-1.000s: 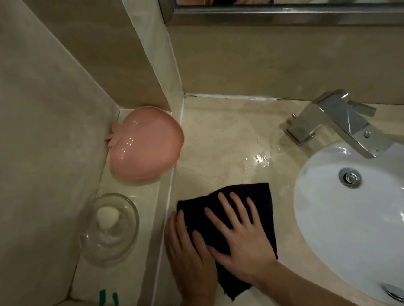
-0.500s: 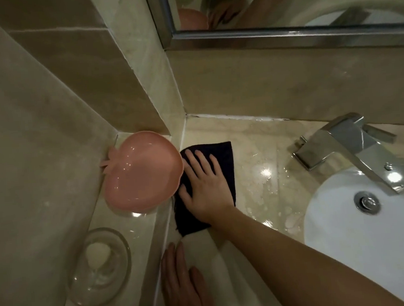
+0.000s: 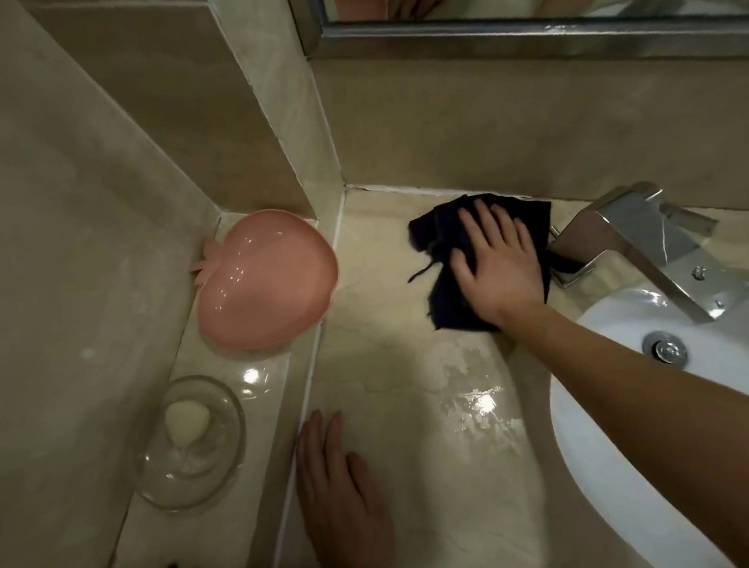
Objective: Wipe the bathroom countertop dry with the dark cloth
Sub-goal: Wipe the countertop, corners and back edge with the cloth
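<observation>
Pressing dark cloth [image 3: 442, 229] flat-fingered, right hand [image 3: 497, 269] now beside faucet [image 3: 646, 235], left hand [image 3: 340, 501] still flat on countertop [image 3: 422, 459]

The cloth [image 3: 444, 251] lies on the countertop [image 3: 401, 416] by the back wall, left of the faucet [image 3: 643, 244], perhaps touching its base. The basin [image 3: 609, 444] sits right. On the left ledge [image 3: 254, 378], a peach-shaped dish [image 3: 265, 279] stands behind a glass bowl [image 3: 188, 442].
</observation>
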### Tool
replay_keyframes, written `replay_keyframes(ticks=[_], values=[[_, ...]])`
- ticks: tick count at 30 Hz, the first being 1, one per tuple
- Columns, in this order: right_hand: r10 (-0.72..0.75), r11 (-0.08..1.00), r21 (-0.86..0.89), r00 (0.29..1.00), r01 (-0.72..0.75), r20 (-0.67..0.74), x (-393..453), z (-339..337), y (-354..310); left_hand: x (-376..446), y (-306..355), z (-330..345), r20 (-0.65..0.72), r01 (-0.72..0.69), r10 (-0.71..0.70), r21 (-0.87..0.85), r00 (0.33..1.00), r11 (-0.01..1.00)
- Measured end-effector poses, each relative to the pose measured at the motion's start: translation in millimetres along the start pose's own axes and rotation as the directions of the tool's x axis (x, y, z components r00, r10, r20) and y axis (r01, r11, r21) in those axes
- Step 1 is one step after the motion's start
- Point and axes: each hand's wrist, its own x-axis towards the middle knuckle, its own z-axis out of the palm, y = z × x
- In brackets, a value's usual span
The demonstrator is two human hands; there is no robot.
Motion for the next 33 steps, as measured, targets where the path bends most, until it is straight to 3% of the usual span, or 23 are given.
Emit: replay_keyframes(ticks=[5,9,13,18,21,26,33], values=[[0.043,0.998,0.049,0.999,-0.042,-0.026,-97,7,-38,0,4,-3,0.030,0.025,-0.025,0.005,0.999,1.000],[-0.108,0.993,0.047,0.993,0.106,0.046,-201,18,-78,0,0,-2,0.049,0.025,-0.027,0.034,0.998,0.999],[-0.197,0.980,0.014,0.971,0.197,0.133,-234,25,-99,0,3,-2,0.082,0.024,-0.033,0.102,0.996,0.995],[-0.419,0.908,0.055,0.896,0.416,0.146,-198,25,-84,0,1,-1,0.047,0.006,-0.010,0.085,0.999,0.996],[-0.465,0.885,0.060,0.875,0.461,0.133,-151,25,-77,-1,5,-1,0.018,0.032,-0.033,0.035,0.999,0.999],[-0.388,0.922,0.040,0.918,0.386,0.078,-65,19,-50,-1,6,-1,-0.001,0.016,-0.016,-0.007,1.000,1.000],[-0.150,0.989,-0.003,0.989,0.150,-0.020,20,11,-23,0,3,0,0.019,0.059,-0.059,-0.005,0.998,0.998]])
